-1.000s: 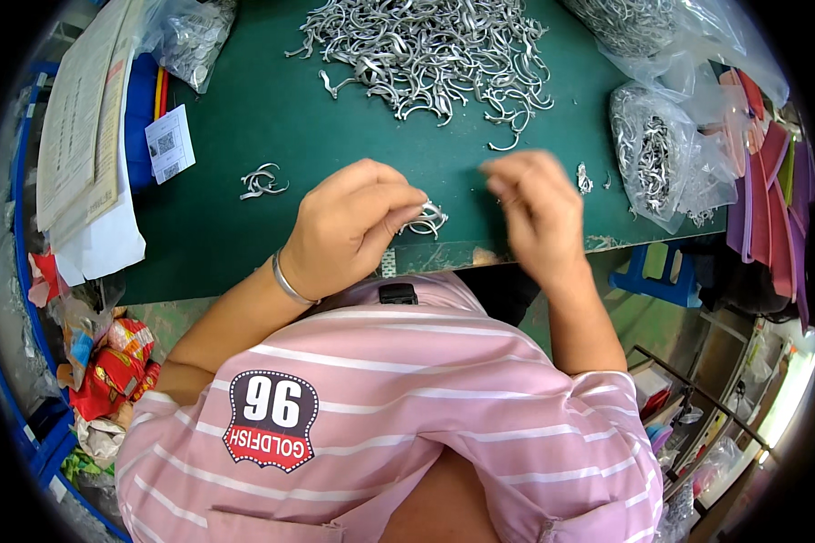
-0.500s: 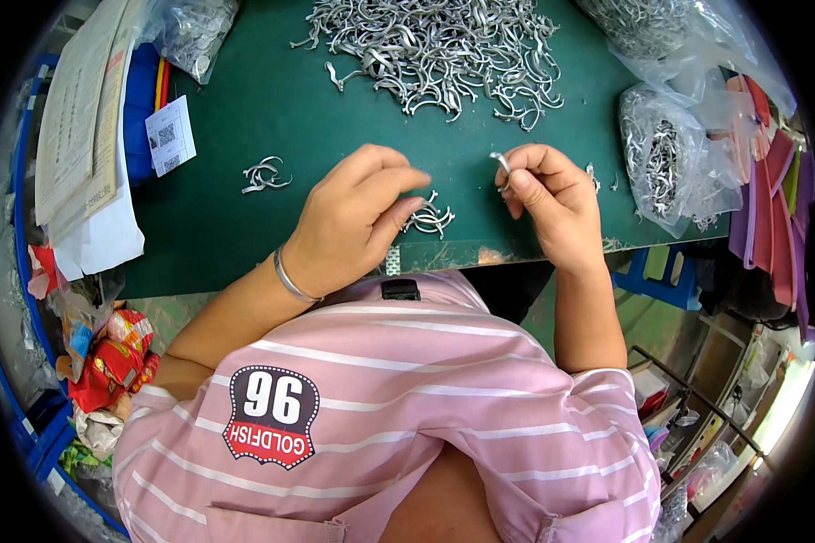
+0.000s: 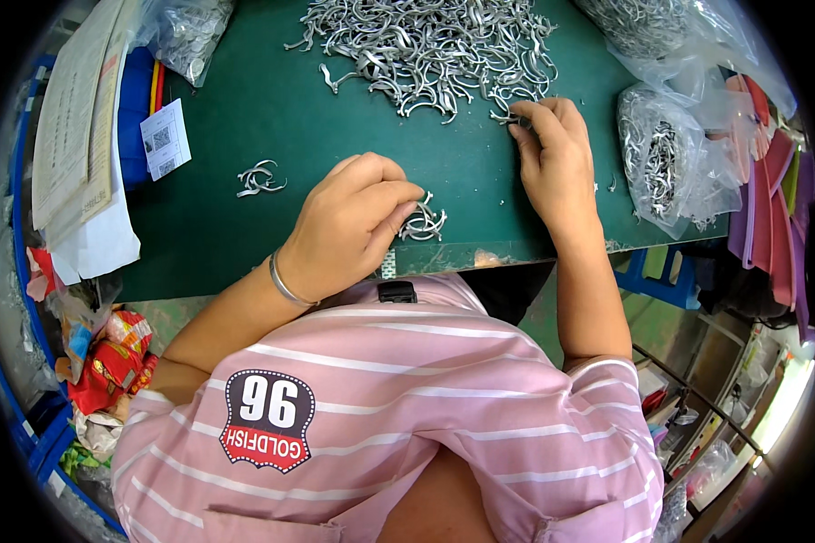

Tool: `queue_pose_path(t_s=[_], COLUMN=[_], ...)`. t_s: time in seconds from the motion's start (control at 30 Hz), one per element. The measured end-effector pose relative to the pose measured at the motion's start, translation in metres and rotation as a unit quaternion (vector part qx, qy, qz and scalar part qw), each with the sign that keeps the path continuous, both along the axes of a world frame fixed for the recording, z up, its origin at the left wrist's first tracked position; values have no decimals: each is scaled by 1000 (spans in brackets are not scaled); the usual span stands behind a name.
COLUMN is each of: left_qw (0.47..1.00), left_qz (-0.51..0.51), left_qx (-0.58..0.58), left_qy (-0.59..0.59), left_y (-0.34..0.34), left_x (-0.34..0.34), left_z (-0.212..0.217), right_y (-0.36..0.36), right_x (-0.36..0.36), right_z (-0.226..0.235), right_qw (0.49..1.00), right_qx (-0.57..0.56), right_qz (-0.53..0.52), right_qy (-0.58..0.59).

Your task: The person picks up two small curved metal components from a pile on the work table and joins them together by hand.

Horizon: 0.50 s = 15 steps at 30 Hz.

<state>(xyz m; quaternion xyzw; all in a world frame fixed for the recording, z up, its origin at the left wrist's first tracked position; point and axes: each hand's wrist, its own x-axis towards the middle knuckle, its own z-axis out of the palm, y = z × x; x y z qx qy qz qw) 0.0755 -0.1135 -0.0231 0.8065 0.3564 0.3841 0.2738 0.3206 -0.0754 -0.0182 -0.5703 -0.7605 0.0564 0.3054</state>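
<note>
A large heap of curved silver metal pieces [image 3: 435, 50] lies at the far middle of the green table. My right hand [image 3: 554, 158] reaches to its near right edge, thumb and fingertips closed on a curved metal piece [image 3: 500, 117]. Close to the front edge, my left hand [image 3: 349, 213] rests with curled fingers, thumb and forefinger drawn together. Its fingertips are beside a small cluster of the same pieces [image 3: 423, 223]; whatever they pinch, if anything, is hidden. Another small group of pieces [image 3: 260, 178] sits to the left of that hand.
Clear plastic bags of metal pieces [image 3: 656, 167] stand at the right, and another bag [image 3: 190, 36] is at the far left. Papers [image 3: 81, 136] hang by a blue bin [image 3: 136, 118] on the left. A blue stool [image 3: 661, 281] is below the table's right edge.
My right hand has moved away from me to the heap's edge; the piece it held up no longer shows there. My left thumb and forefinger have come closer together beside the small cluster.
</note>
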Motion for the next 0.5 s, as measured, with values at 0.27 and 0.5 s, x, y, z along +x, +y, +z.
queue_pose_path(t_s=[0.27, 0.5], left_qw=[999, 965], left_qz=[20, -6], left_qx=[-30, -208], left_qy=[-9, -163], left_y=[0, -7], left_x=[0, -3], left_z=[-1, 5], right_y=[-5, -41], right_x=[2, -45], right_z=[2, 20], right_qw=[994, 965], right_qx=[-52, -38], right_qz=[28, 217], right_qy=[87, 141])
